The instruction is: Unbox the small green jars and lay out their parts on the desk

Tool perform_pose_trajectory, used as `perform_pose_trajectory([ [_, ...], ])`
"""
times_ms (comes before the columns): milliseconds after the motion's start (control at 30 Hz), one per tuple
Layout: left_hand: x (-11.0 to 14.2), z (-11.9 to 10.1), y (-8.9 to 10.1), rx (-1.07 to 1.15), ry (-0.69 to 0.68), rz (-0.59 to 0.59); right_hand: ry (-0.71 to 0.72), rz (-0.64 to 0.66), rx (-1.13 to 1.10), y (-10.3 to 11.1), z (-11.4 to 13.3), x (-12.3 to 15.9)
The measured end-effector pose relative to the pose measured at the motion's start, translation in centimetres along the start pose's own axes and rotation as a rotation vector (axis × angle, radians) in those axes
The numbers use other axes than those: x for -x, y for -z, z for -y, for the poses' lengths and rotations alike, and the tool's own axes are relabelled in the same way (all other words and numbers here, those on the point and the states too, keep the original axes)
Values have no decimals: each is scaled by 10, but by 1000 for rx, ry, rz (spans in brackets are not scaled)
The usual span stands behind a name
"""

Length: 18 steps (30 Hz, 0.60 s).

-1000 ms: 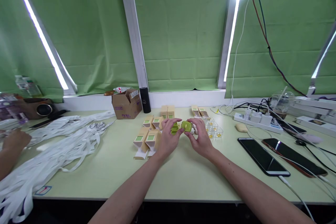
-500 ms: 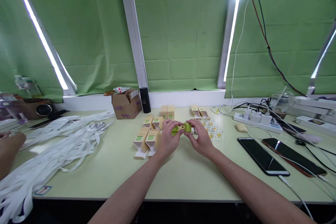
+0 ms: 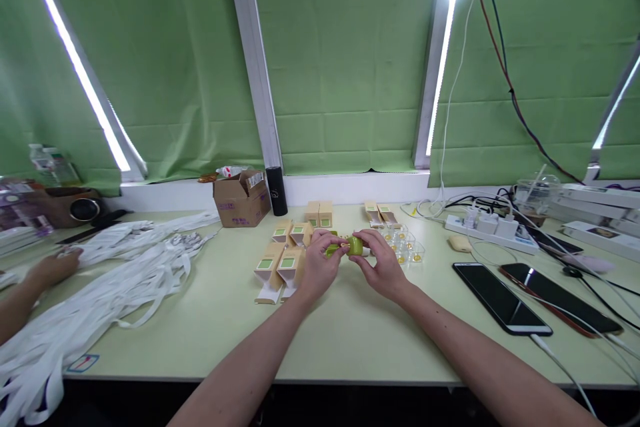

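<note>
Between my two hands, above the middle of the table, is a small glossy olive-green case-like object (image 3: pixel 355 245) with a gold-coloured metal fitting. My left hand (image 3: pixel 320 263) pinches its left part and the fitting, hiding much of both. Its right end is gripped between the thumb and fingers of my right hand (image 3: pixel 384 263). Small open cardboard boxes (image 3: pixel 269 267) with green labels stand just left of my left hand. Beyond my right hand lie several clear plastic cups (image 3: pixel 416 255) with gold-coloured pieces inside.
White straps (image 3: pixel 125 287) are heaped on the left, where another person's hand (image 3: pixel 55 268) rests. A brown carton (image 3: pixel 241 199) and a black cylinder (image 3: pixel 277 191) stand at the back. Phones (image 3: pixel 500 297), cables and a power strip (image 3: pixel 493 232) occupy the right.
My left fingers have shifted over the gold fitting, covering more of it, and the green object has turned slightly. The other person's hand at left has moved right onto the straps.
</note>
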<state>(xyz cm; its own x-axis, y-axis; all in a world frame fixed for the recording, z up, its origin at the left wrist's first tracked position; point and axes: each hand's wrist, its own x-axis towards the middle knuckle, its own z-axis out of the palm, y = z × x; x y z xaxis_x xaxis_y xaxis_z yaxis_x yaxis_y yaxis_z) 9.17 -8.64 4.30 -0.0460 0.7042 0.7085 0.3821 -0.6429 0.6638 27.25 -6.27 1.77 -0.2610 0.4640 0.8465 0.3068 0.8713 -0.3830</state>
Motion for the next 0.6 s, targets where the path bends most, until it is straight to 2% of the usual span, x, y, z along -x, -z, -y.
perform_pose_trajectory([
  [300, -2, 2, 2, 84, 91, 44, 30, 16, 31, 2, -1, 2],
  [600, -3, 6, 1, 96, 107, 86, 65, 43, 53, 3, -3, 4],
])
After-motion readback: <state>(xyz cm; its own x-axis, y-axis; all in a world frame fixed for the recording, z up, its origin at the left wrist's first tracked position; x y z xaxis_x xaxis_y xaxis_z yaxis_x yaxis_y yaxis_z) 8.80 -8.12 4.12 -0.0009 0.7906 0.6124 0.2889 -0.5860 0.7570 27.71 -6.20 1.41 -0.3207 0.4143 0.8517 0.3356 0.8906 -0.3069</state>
